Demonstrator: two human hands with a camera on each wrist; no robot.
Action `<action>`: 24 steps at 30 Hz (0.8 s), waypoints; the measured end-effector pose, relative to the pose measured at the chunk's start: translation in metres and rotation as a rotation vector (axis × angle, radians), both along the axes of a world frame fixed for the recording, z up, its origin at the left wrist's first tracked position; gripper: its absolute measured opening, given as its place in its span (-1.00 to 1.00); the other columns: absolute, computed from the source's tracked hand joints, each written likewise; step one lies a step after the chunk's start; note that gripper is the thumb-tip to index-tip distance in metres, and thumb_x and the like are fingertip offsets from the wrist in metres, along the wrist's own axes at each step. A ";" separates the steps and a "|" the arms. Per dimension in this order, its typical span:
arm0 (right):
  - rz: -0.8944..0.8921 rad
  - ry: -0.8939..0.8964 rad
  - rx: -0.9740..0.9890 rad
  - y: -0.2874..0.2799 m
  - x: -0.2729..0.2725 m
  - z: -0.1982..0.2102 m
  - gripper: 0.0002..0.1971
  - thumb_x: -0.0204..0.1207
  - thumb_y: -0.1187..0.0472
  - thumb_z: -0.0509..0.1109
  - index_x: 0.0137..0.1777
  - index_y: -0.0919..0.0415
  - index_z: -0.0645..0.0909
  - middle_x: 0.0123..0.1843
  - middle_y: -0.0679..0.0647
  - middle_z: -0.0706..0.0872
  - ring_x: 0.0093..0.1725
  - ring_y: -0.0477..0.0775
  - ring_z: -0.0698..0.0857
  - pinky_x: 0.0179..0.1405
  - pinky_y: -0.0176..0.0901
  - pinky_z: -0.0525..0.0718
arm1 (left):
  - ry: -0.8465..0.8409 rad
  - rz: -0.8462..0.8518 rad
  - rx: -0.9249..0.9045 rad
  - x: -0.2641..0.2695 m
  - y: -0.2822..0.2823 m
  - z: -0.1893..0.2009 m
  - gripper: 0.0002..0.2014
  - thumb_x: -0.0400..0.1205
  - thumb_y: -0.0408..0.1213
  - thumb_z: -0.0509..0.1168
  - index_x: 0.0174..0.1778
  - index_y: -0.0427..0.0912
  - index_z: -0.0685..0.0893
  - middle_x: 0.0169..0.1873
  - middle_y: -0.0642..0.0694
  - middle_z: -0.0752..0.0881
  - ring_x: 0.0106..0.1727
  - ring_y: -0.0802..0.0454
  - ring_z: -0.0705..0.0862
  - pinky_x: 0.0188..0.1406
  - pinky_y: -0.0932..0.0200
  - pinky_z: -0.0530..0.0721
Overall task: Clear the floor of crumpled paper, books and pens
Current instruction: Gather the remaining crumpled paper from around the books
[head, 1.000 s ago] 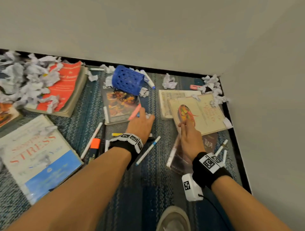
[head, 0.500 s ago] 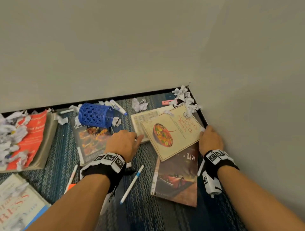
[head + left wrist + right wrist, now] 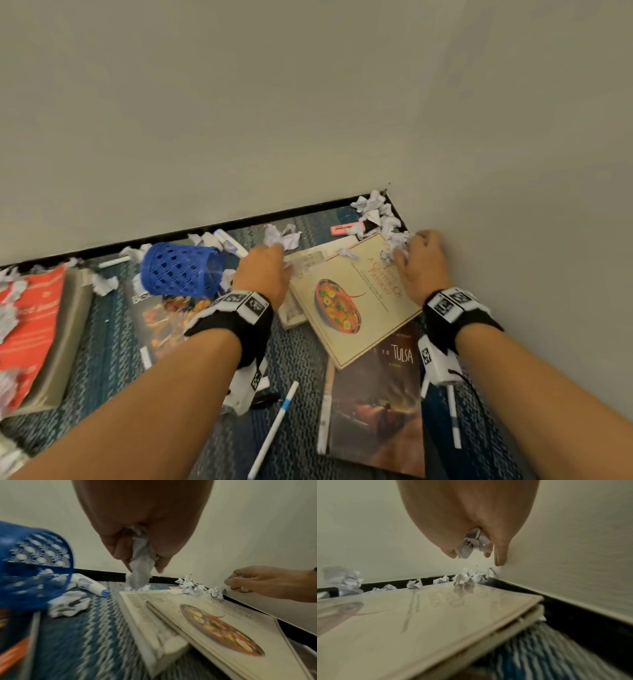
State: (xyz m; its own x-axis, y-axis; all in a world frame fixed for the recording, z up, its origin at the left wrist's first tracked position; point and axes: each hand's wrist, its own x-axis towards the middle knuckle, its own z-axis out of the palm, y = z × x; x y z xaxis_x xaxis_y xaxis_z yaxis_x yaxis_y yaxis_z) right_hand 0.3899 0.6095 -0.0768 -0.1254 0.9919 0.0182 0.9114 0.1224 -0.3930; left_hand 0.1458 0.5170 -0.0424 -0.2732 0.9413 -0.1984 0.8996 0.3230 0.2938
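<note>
Both hands reach toward the far corner of the blue carpet. My left hand (image 3: 265, 270) (image 3: 142, 555) grips a wad of crumpled paper (image 3: 139, 566) above the far edge of a pale book. My right hand (image 3: 419, 263) (image 3: 474, 547) pinches a printed crumpled paper (image 3: 473, 545) over the cream cookbook (image 3: 349, 298) (image 3: 419, 622). More crumpled paper (image 3: 376, 212) fills the corner. A dark "Tulsa" book (image 3: 376, 404) lies under the cookbook. A white pen with a blue band (image 3: 274, 428) lies between my forearms.
A blue mesh pen cup (image 3: 181, 274) lies tipped on a dark food book (image 3: 161, 318). A red book (image 3: 30, 325) with paper scraps lies at the left. A pink eraser (image 3: 344, 229) and a white marker (image 3: 229, 241) lie by the black skirting. Walls close the corner.
Both hands moved forward toward the corner and closed on crumpled paper; the right left the cookbook's edge. The head view tilted further up the wall.
</note>
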 end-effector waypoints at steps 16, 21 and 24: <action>0.114 -0.072 -0.089 0.071 -0.021 -0.035 -0.82 0.70 0.15 0.13 0.18 0.20 0.45 0.17 0.16 0.59 0.08 0.13 0.58 0.08 -0.08 0.55 | 0.139 0.088 -0.106 -0.022 0.080 -0.066 -0.58 0.71 -0.27 0.16 0.49 -0.21 0.29 0.31 -0.25 0.39 0.11 -0.27 0.67 -0.11 -0.06 0.60; 0.088 -0.086 0.113 0.088 -0.028 -0.020 -0.74 0.69 0.16 0.13 0.33 0.14 0.39 -0.02 0.18 0.65 -0.13 0.20 0.64 -0.14 0.11 0.68 | 0.092 -0.120 0.282 -0.006 0.088 -0.053 -0.71 0.67 0.07 0.16 -0.07 -0.05 0.66 -0.18 0.01 0.60 -0.27 -0.05 0.63 -0.37 0.14 0.54; 0.034 -0.088 0.156 0.100 -0.046 -0.010 -0.64 0.69 -0.01 0.15 0.41 0.11 0.36 -0.05 0.14 0.62 -0.15 0.20 0.65 -0.29 -0.04 0.56 | 0.023 -0.217 0.231 0.022 0.095 -0.045 -0.58 0.67 0.19 0.09 -0.38 0.00 0.46 -0.38 0.11 0.49 -0.32 0.03 0.59 -0.40 0.19 0.42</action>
